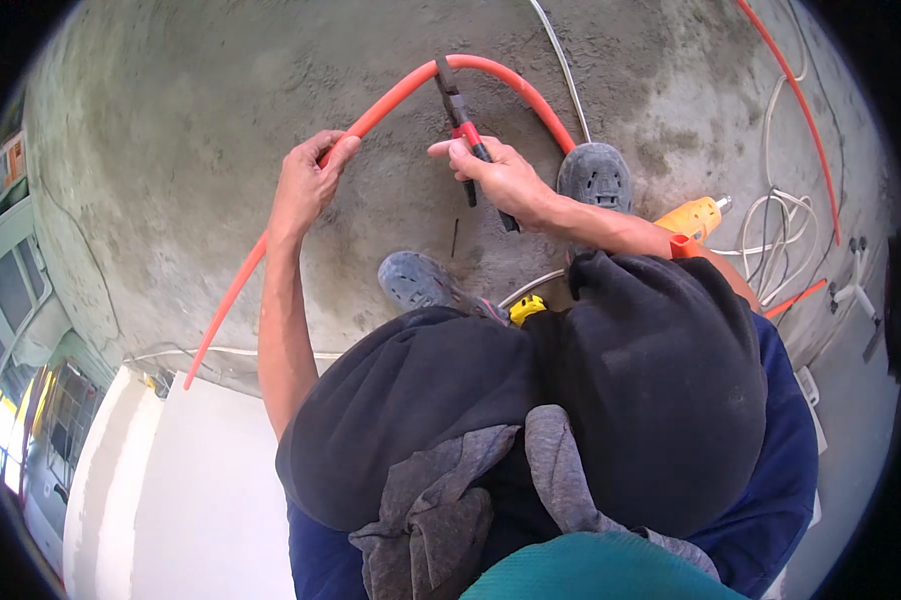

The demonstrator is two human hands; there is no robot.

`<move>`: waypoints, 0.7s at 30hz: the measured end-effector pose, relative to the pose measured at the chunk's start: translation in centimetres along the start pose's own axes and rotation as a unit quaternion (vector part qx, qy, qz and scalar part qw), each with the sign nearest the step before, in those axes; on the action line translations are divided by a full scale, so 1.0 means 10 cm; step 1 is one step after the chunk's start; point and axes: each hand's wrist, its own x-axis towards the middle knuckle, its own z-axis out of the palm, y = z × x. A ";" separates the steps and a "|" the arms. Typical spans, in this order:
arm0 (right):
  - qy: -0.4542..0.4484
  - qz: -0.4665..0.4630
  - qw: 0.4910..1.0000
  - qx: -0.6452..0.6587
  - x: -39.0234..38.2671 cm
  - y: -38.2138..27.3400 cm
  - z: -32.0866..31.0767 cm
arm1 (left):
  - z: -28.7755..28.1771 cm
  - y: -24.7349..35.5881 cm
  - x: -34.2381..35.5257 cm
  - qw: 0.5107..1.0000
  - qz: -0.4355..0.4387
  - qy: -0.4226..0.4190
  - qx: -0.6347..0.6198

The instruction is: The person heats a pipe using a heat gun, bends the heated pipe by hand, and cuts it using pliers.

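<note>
My left hand [310, 180] grips an orange flexible pipe [400, 92], fingers and thumb closed round it. The pipe arches upward from its free end at the lower left, over the floor, and down to the right behind my shoe. In my right hand [510, 185] is a pair of pliers [468, 132] with red and black handles, its index finger stretched out. The dark jaws of the pliers are at the top of the arch, against the pipe; whether they bite into it I cannot tell. An open orange pipe end [682, 246] shows by my right forearm.
My grey shoes [596, 176] stand on the rough concrete floor [220, 90]. A yellow tape measure [527, 309] lies between my legs. Right of me are a yellow tool [692, 218], coiled white cable [770, 235] and another orange pipe [805, 110]. A white panel [210, 470] is at the lower left.
</note>
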 end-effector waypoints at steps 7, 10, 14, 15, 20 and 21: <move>0.048 -0.058 0.993 -0.088 0.03 0.00 0.05 | 0.02 0.04 -0.04 1.000 -0.009 0.003 0.011; 0.041 -0.010 0.994 -0.096 0.00 -0.08 0.03 | 0.03 0.04 -0.04 1.000 -0.008 0.005 0.018; 0.062 0.002 0.995 -0.083 0.01 -0.05 0.06 | 0.06 0.03 -0.03 1.000 -0.009 0.007 0.008; 0.072 0.001 0.994 -0.078 -0.01 -0.04 0.04 | 0.09 0.01 0.00 1.000 -0.009 0.003 0.002; -0.030 -0.028 0.995 -0.092 -0.12 -0.08 -0.10 | 0.04 -0.18 0.00 0.999 0.021 0.025 0.003; -0.027 -0.018 0.995 -0.096 -0.18 -0.09 -0.10 | 0.05 -0.20 0.01 1.000 0.017 0.024 -0.009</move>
